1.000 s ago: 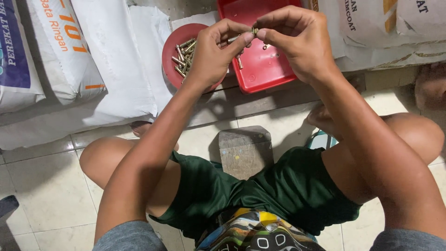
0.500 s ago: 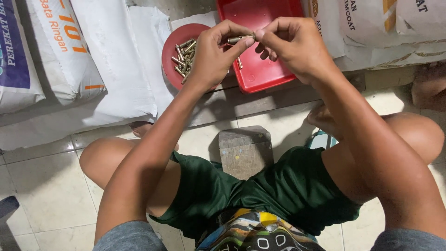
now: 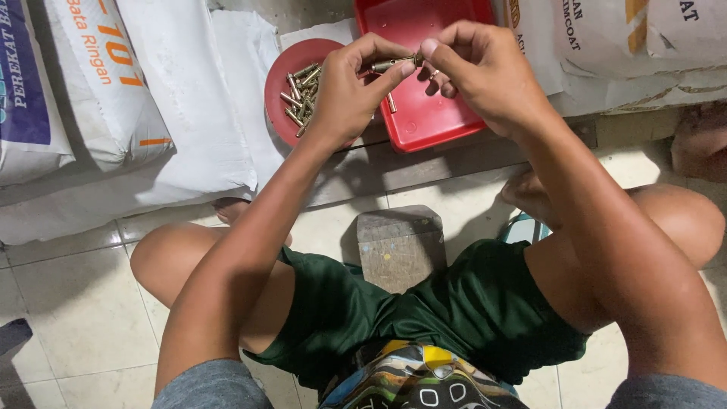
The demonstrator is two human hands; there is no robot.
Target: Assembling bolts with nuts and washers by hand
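My left hand and my right hand meet above a red rectangular tray. Between their fingertips they pinch one small brass-coloured bolt, lying roughly level. The left fingers grip its left end and the right thumb and forefinger close on its right end. Just left of my left hand, a round red dish holds several similar brass bolts. One more bolt lies in the tray under my hands.
Large white sacks lean at the left, more sacks at the upper right. A grey stone block stands on the tiled floor between my bent knees. A dark step edge runs under the tray.
Both hands have kept the bolt between them and shifted slightly; the right fingers have changed their hold on its end. Dish and tray have not moved.
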